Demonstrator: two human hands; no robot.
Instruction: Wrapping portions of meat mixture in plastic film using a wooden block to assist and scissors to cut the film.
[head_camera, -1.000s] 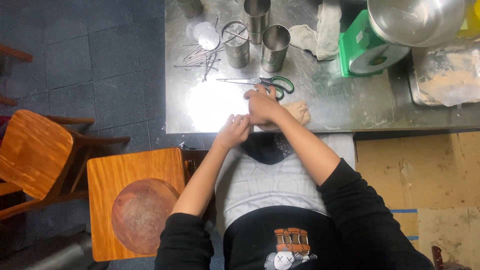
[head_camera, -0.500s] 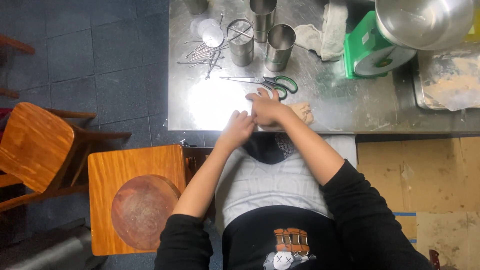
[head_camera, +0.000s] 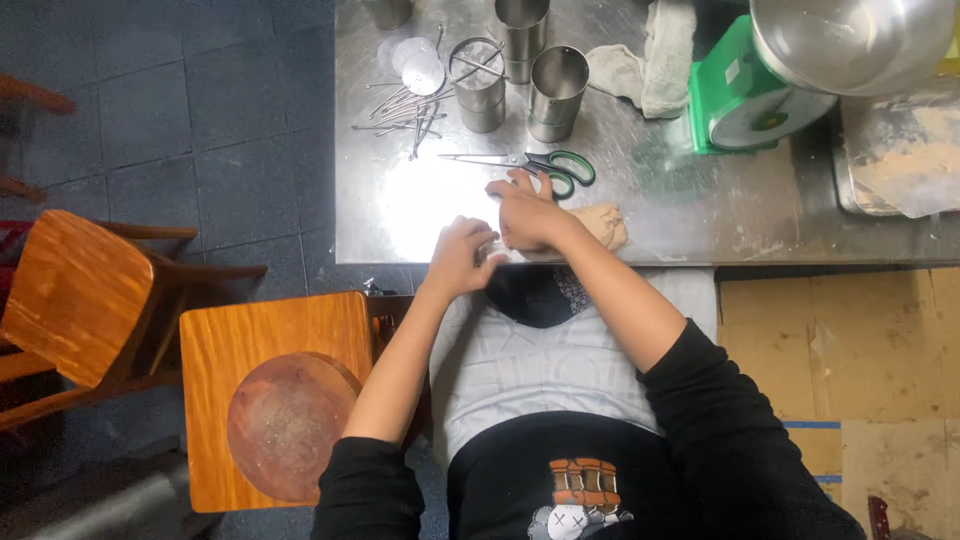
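Both hands down at the near edge of the steel table (head_camera: 400, 210), close together, nearly touching. Left hand (head_camera: 462, 255) curled, fingers bent inward toward the right; something small and pale between the two hands, too hidden to name. Right hand (head_camera: 527, 213) lying flat-ish over the work, knuckles up, fingers pointing away toward the scissors (head_camera: 530, 165). Whether either hand truly grips anything: cannot tell, palms turned away from view.

Dough (head_camera: 603, 222), a tan lump, sitting just right of the right hand, touching the wrist side, right at the table's near edge. Long axis roughly left to right along that edge, far end poking out toward the right; the rest hidden under the hand.

Scissors just beyond the right fingertips, lying left to right, blades pointing left, green handles to the right. Fingertips near the handles, contact unclear.

Left forearm bare, rising from lower left, sleeve pushed to the elbow. Right forearm bare too, coming in from lower right, crossing the body on a diagonal, wrist bent over the table edge.

Farther back: three steel cups (head_camera: 558, 92) standing upright, a scatter of thin metal skewers (head_camera: 405, 108) to their left, a crumpled cloth (head_camera: 650, 62) to their right. Green scale (head_camera: 735, 95) at far right with a big steel bowl (head_camera: 850, 40) on top. Floury tray (head_camera: 900, 150) beside it.

Off the table, lower left: wooden stool (head_camera: 250, 340) carrying a round wooden board (head_camera: 285, 425), a wooden chair (head_camera: 80, 290) left of that.
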